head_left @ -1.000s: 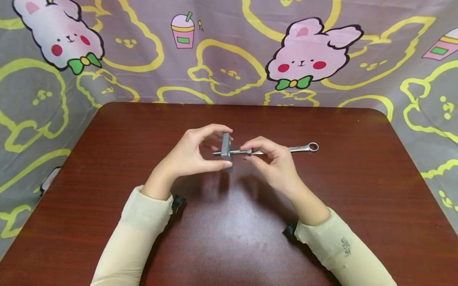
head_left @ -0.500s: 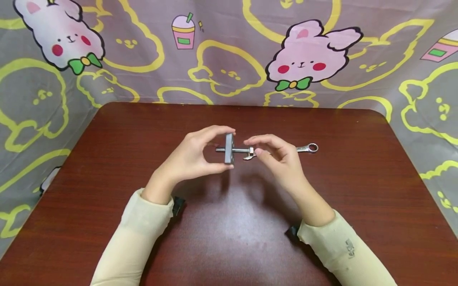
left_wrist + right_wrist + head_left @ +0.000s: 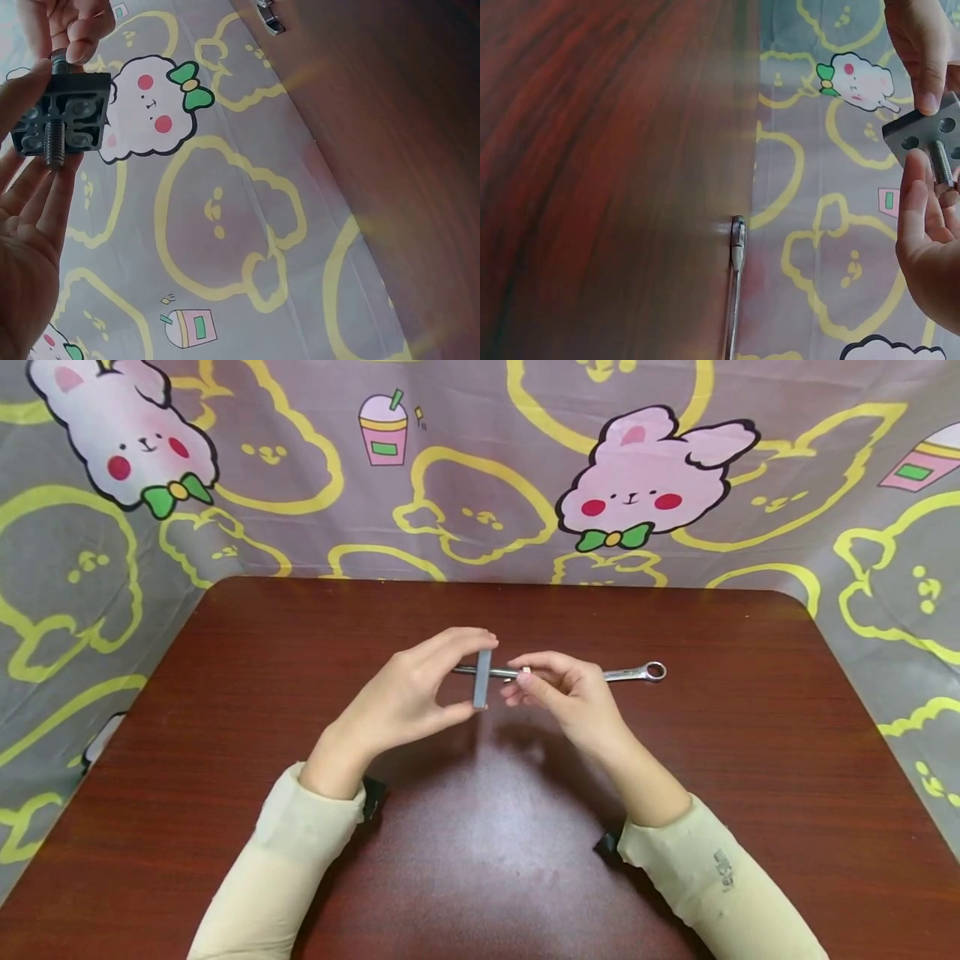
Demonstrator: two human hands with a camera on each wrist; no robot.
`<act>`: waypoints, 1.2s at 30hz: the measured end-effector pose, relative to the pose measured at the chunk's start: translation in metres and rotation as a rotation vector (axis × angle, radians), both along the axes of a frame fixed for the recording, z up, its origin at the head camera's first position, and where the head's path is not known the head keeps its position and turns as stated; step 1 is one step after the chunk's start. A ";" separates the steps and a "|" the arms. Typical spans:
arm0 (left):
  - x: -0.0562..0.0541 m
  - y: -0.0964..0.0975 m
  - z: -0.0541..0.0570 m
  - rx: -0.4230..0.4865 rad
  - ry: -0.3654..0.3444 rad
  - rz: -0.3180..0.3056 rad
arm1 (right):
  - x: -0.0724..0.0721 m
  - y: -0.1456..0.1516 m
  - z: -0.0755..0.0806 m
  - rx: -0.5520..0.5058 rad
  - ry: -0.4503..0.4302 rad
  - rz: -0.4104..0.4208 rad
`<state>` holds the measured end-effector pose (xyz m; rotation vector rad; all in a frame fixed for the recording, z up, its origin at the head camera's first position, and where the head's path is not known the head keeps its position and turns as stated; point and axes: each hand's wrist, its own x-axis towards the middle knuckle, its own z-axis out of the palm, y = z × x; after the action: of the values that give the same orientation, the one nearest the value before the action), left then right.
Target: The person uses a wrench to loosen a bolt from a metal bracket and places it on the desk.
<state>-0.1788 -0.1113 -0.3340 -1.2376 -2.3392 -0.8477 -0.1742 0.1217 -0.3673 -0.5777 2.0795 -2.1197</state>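
Note:
My left hand [image 3: 401,693] holds a small grey square plate [image 3: 482,681] by its top and bottom edges, between thumb and fingers. A long metal bolt [image 3: 501,673] runs through the plate's middle. Its head is pinched by the thumb and fingers of my right hand [image 3: 573,693]. From the left wrist, the ribbed back of the plate [image 3: 88,112] shows, with the bolt's threaded end [image 3: 55,146] sticking out. The right wrist view shows the other face of the plate [image 3: 910,142], flat with round holes, and the bolt [image 3: 941,165] standing out of it.
A combination wrench [image 3: 637,673] lies on the dark red-brown table [image 3: 225,710] behind my right hand, which hides part of it. A cartoon-print curtain [image 3: 480,427] surrounds the table's back and sides.
Half a second ago my right fingers were spread off the bolt head; now they pinch it again. The plate has tilted slightly and shows more edge-on. The wrench stays put.

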 end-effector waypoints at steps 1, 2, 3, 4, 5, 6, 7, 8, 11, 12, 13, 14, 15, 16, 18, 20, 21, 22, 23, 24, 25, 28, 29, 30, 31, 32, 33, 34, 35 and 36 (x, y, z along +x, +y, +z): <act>0.000 0.000 0.000 0.006 -0.005 0.006 | 0.000 0.000 0.000 0.008 0.017 -0.006; -0.001 -0.001 -0.001 0.012 -0.013 0.012 | 0.000 0.000 0.000 0.015 0.035 -0.013; -0.001 -0.002 -0.001 0.021 -0.025 0.018 | 0.001 0.000 0.001 0.014 0.054 -0.018; -0.002 -0.002 -0.001 0.031 -0.038 0.022 | 0.001 0.000 0.001 0.016 0.078 -0.025; -0.002 -0.003 -0.001 0.039 -0.052 0.028 | 0.001 0.000 0.001 0.017 0.105 -0.033; -0.003 -0.003 -0.001 0.050 -0.069 0.033 | 0.002 -0.001 0.001 0.011 0.132 -0.039; -0.004 -0.004 -0.001 0.061 -0.085 0.038 | 0.002 -0.002 0.001 -0.002 0.159 -0.042; -0.004 -0.004 -0.001 0.070 -0.103 0.041 | 0.002 -0.003 0.001 -0.020 0.185 -0.045; -0.007 -0.005 0.000 0.101 -0.163 0.043 | 0.003 -0.005 0.002 -0.050 0.259 -0.059; -0.008 -0.005 0.001 0.114 -0.187 0.039 | 0.003 -0.006 0.003 -0.058 0.275 -0.061; -0.008 -0.006 0.001 0.129 -0.216 0.030 | 0.003 -0.006 0.004 -0.062 0.287 -0.063; -0.009 -0.006 0.001 0.144 -0.245 0.019 | 0.003 -0.006 0.004 -0.062 0.297 -0.066; -0.009 -0.006 0.001 0.159 -0.273 0.008 | 0.004 -0.006 0.005 -0.058 0.303 -0.068; -0.009 -0.006 0.001 0.171 -0.299 0.000 | 0.004 -0.006 0.006 -0.057 0.306 -0.068; -0.010 -0.007 0.000 0.191 -0.334 -0.017 | 0.004 -0.006 0.007 -0.057 0.307 -0.065; -0.010 -0.007 0.000 0.194 -0.345 -0.021 | 0.004 -0.006 0.008 -0.066 0.300 -0.058; -0.010 -0.007 -0.001 0.188 -0.340 -0.017 | 0.005 -0.006 0.008 -0.074 0.297 -0.052; -0.010 -0.006 -0.001 0.181 -0.333 -0.014 | 0.005 -0.005 0.008 -0.082 0.290 -0.047; -0.010 -0.006 0.000 0.172 -0.324 -0.009 | 0.005 -0.004 0.009 -0.091 0.281 -0.042; -0.009 -0.006 0.000 0.163 -0.317 -0.005 | 0.005 -0.004 0.009 -0.099 0.268 -0.036; -0.009 -0.005 0.000 0.152 -0.305 -0.002 | 0.005 -0.003 0.009 -0.108 0.253 -0.030; -0.007 -0.005 0.001 0.119 -0.262 0.013 | 0.006 0.000 0.010 -0.120 0.193 -0.030; -0.007 -0.005 0.001 0.108 -0.244 0.018 | 0.006 0.000 0.011 -0.116 0.165 -0.037; -0.007 -0.004 0.001 0.099 -0.224 0.022 | 0.006 0.001 0.012 -0.108 0.123 -0.045; -0.007 -0.004 0.001 0.090 -0.200 0.028 | 0.006 0.002 0.012 -0.094 0.074 -0.057; -0.006 -0.004 0.001 0.083 -0.178 0.033 | 0.006 0.002 0.012 -0.081 0.023 -0.064; -0.006 -0.004 0.002 0.076 -0.154 0.038 | 0.006 0.002 0.012 -0.062 -0.033 -0.066; -0.005 -0.004 0.002 0.072 -0.132 0.039 | 0.005 0.002 0.011 -0.046 -0.085 -0.059; -0.005 -0.004 0.002 0.068 -0.111 0.038 | 0.004 0.002 0.011 -0.023 -0.130 -0.049; -0.004 -0.003 0.002 0.065 -0.090 0.035 | 0.003 0.001 0.010 -0.007 -0.167 -0.038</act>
<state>-0.1832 -0.1145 -0.3321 -1.1507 -2.3763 -0.9787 -0.1710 0.1231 -0.3578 -0.3513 2.0087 -2.1164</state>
